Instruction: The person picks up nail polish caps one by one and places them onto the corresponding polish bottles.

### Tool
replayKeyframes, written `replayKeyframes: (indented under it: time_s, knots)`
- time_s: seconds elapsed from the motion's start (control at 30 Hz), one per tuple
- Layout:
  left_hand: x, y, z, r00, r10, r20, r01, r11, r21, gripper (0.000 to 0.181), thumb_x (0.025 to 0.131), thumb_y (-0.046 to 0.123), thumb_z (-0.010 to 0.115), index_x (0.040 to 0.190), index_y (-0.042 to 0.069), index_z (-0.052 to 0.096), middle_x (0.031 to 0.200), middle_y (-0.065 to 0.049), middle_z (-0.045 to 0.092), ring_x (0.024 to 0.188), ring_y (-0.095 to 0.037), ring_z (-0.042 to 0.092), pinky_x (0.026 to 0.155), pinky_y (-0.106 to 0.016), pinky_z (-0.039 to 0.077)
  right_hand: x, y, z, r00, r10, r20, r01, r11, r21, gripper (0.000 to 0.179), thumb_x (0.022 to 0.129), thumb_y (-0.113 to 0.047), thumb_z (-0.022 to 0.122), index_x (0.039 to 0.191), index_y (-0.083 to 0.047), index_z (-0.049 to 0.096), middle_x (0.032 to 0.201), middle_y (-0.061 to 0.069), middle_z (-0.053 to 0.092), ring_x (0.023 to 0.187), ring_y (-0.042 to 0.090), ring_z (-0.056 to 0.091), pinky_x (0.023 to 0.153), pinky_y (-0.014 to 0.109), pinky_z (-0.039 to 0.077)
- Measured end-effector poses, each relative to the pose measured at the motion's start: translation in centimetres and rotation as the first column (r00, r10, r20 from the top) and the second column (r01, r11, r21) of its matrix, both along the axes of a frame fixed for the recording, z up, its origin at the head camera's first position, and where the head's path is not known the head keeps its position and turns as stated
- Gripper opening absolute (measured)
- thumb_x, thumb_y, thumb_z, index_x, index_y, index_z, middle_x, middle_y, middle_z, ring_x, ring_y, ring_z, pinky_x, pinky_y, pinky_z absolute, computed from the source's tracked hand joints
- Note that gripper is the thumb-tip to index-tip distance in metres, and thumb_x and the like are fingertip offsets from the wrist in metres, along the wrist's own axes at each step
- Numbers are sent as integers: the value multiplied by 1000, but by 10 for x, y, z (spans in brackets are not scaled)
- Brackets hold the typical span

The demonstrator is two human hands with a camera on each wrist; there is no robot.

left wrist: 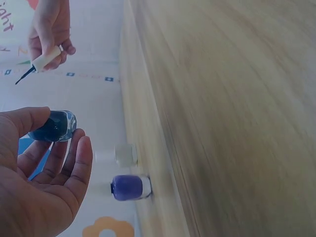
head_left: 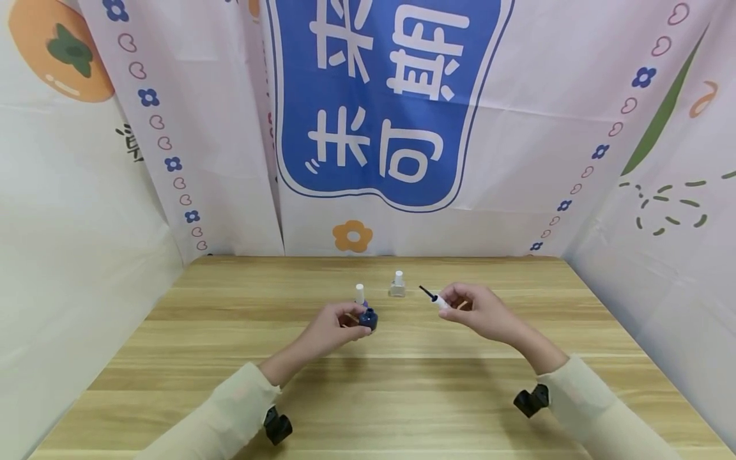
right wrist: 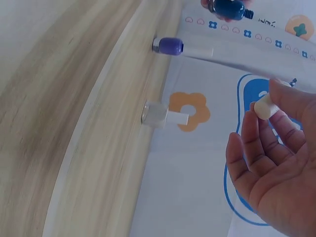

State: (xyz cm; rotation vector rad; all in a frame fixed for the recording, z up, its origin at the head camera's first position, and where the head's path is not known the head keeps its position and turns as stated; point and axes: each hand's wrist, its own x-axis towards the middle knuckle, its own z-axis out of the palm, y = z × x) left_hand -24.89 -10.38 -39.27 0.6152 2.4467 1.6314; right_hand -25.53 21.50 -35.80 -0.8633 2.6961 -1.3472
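My left hand (head_left: 335,327) pinches an uncapped nail polish bottle (head_left: 368,319) of dark blue-green between thumb and fingers, above the table. In the left wrist view that bottle (left wrist: 55,126) lies across the fingertips. To the right, my right hand (head_left: 477,310) holds a white cap (head_left: 441,302) with its dark, polish-coated brush (head_left: 427,292) pointing up and left, apart from the bottle. The right wrist view shows the cap (right wrist: 265,106) pinched between thumb and fingers. Behind the left hand stands a purple nail polish bottle (right wrist: 170,46) with a white cap, partly hidden in the head view.
A clear nail polish bottle (head_left: 397,289) with a white cap stands upright toward the back of the wooden table (head_left: 253,287). Printed white cloth (head_left: 230,160) hangs behind and along both sides. A small black device (head_left: 278,426) sits at each wrist.
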Motion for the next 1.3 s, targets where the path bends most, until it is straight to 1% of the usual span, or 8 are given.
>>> replayKeyframes:
  time_s: [0.2,0.23,0.37,0.43,0.47,0.6,1.07,1.3]
  knots:
    - [2,7,0,999,-23,-22,23,1000,-3,26,86,11,74,110,4,69,101,-7,64,84,-20,60,68,-28,56,7,-11,4,999,40,-7,-40,999,29,10,92,-15,69,101,-12,67,87,-1,63,81,19,59,69,31,53]
    - [6,8,4,999,-26,-28,26,1000,-2,25,86,9,74,110,2,69,101,-8,64,84,-20,60,68,-28,56,9,-13,5,999,46,-7,-45,998,33,10,92,-17,69,101,-12,67,87,-1,63,81,19,59,70,31,53]
    - [9,12,5,999,-33,-37,33,999,0,24,86,7,74,109,0,68,102,-9,64,84,-20,60,67,-27,55,13,-18,9,998,66,-21,-65,997,42,12,92,-18,69,101,-11,67,87,-2,63,81,19,59,71,34,53]
    - [9,14,5,998,-36,-42,36,999,-6,24,86,7,74,108,1,68,102,-9,64,84,-20,61,68,-28,56,14,-20,9,997,73,-28,-72,996,53,12,92,-17,69,101,-10,67,87,-2,63,81,18,58,72,34,54]
    - [6,14,0,998,-41,-45,41,999,-6,24,86,8,74,108,2,69,102,-8,64,84,-19,61,68,-28,56,14,-21,9,997,76,-33,-74,995,61,12,92,-17,68,101,-10,67,87,-2,63,81,18,58,72,34,54]
    - [5,15,-2,997,-57,-60,56,998,-14,22,85,10,75,106,6,70,101,-7,64,84,-19,62,68,-29,57,15,-23,9,995,92,-49,-87,992,86,10,93,-18,68,101,-11,67,87,-4,62,80,16,58,73,34,54]
    - [7,19,-2,997,-69,-39,68,998,-14,20,86,8,74,105,6,70,103,-6,63,85,-19,61,69,-30,56,17,-30,13,977,168,-128,-153,981,117,11,92,-18,70,101,-12,68,88,-7,62,77,12,56,71,29,53]
    - [7,20,-4,995,-85,-56,84,996,-12,20,85,7,75,104,5,70,100,-5,65,83,-18,62,68,-28,56,18,-34,15,977,165,-137,-147,981,128,10,91,-18,71,100,-14,69,87,-7,61,74,11,53,65,27,51]
